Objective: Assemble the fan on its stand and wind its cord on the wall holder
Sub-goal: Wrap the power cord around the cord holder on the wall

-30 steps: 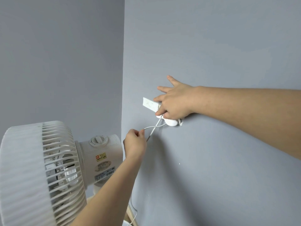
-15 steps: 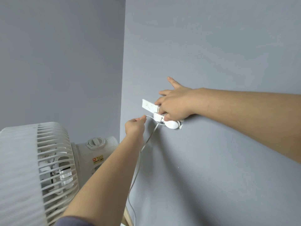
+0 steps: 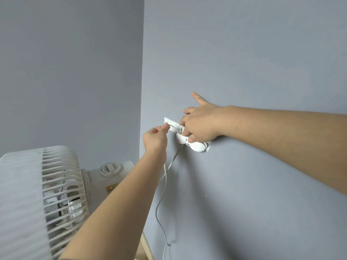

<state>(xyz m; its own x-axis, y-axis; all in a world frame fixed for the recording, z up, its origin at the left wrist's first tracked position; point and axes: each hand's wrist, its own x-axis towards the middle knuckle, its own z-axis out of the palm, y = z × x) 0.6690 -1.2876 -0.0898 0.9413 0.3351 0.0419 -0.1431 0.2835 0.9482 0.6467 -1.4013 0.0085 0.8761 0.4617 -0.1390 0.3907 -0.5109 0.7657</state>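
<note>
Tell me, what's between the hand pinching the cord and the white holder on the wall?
Head view: a short bit of white cord runs from the left hand to the wall holder, over a white wall plate.

A plain indoor room, probably in a home: two bare blue-grey painted walls meet in a corner, and a white household fan stands beside them.

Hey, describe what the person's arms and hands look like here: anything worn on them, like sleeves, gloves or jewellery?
Nothing worn shows. The left hand and right hand are bare: no gloves, no visible rings. Neither wrist carries a watch or band. The left forearm and right forearm are uncovered right to the frame edge, so no sleeve appears.
</note>
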